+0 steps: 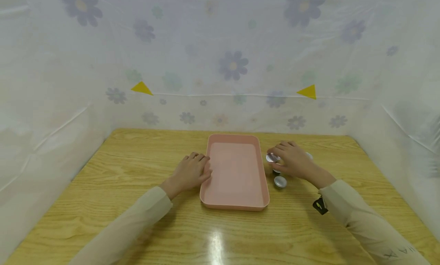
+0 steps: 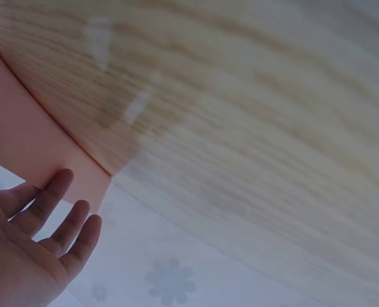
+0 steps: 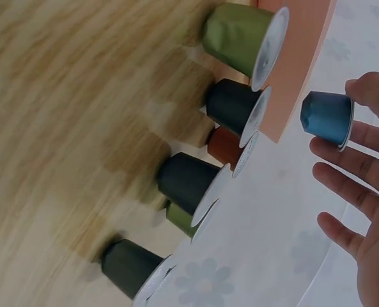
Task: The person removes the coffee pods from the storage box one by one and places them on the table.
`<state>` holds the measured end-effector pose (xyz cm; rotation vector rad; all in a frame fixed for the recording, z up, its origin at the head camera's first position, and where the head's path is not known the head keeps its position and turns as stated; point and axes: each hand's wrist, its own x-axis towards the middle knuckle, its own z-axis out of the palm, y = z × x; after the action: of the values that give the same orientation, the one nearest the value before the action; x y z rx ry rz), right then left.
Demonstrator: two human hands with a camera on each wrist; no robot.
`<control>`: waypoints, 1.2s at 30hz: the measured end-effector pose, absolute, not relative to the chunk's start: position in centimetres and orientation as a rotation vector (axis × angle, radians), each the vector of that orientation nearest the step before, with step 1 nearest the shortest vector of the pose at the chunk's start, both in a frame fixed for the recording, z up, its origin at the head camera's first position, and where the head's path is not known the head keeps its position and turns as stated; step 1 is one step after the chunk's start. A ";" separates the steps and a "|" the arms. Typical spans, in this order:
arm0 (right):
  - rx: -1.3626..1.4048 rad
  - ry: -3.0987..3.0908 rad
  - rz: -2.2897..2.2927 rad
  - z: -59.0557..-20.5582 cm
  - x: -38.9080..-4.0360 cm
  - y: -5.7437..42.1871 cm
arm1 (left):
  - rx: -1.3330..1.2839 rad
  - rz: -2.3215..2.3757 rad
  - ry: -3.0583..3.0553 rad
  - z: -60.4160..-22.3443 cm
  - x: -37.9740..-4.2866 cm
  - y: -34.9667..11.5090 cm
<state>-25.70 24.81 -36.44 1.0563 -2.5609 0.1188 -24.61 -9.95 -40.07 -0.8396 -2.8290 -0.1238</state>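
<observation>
A pink tray (image 1: 237,177) lies on the table, with my left hand (image 1: 190,171) at its left rim. In the left wrist view, fingertips (image 2: 62,180) touch the tray's outer wall (image 2: 36,137), and the thumb side reaches over the rim. To the right of the tray, my right hand (image 1: 290,160) pinches a blue coffee capsule (image 3: 328,117) between thumb and fingers, its foil lid towards the palm. Beside that hand stand several capsules, foil lids up: a light green one (image 3: 237,38), dark ones (image 3: 186,182) and a brown-red one (image 3: 224,147). My right hand partly hides them in the head view.
The wooden table (image 1: 148,227) carries the tray near its middle. A flower-patterned white curtain (image 1: 233,39) encloses the back and sides, with two yellow triangles (image 1: 141,88) on it. A black tag (image 1: 320,206) shows by the right sleeve.
</observation>
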 end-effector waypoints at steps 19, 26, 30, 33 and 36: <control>1.030 -2.402 0.133 -38.0 -23.6 28.0 | -0.844 -0.089 -2.815 -39.9 -24.6 -9.9; 1.013 -2.377 0.135 -38.6 -22.9 29.0 | -0.834 -0.098 -2.833 -40.0 -24.6 -9.9; 1.007 -2.384 0.159 -38.9 -22.5 29.6 | -0.825 -0.118 -2.843 -40.1 -24.7 -9.9; 1.005 -2.382 0.161 -39.0 -22.3 29.9 | -0.817 -0.118 -2.854 -40.1 -24.7 -9.9; 1.007 -2.390 0.159 -39.2 -22.0 30.2 | -0.816 -0.118 -2.860 -40.1 -24.7 -9.9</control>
<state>-22.03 30.22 -39.23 1.0069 -2.3898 0.1592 -24.68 -9.88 -40.13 -0.8160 -2.8603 -0.1178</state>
